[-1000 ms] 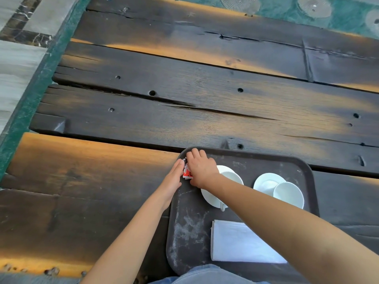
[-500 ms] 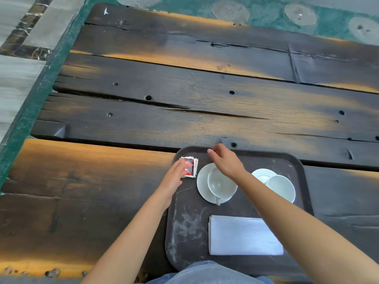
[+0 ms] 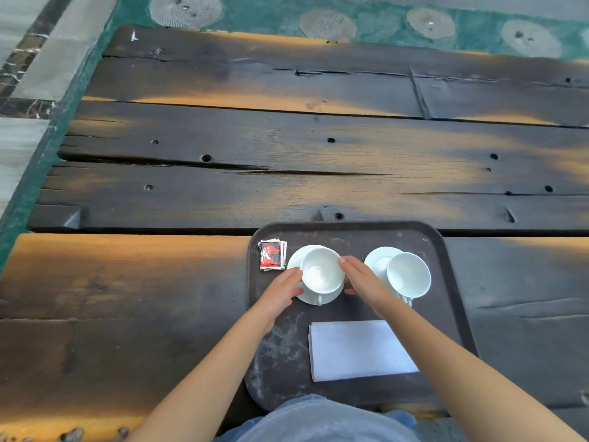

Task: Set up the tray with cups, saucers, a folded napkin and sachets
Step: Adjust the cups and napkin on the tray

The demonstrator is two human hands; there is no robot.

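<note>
On the dark, scratched plastic tray (image 3: 280, 355) sit two white round cups, each on a white saucer. At the far left corner lies a small stack of red and black sachets (image 3: 272, 255), just beside the left saucer (image 3: 294, 260). A white folded napkin (image 3: 360, 349) lies flat on the near side, its long way going left to right. The tray rests on a big dark wooden table (image 3: 287, 154).

Both hands are open, one on each side of the left cup (image 3: 322, 271). The left hand (image 3: 282, 293) touches the saucer's left edge with its fingers. The right hand (image 3: 363, 280) is flat, with fingertips at the cup's right side. Neither hand grips anything. The cup sits right between them, and its little handle points toward the person. The right cup (image 3: 408, 275) sits off to one side of its saucer (image 3: 377, 258).

All the things look to be on the tray already, so I think the hands are just nudging this cup and saucer straight
</note>
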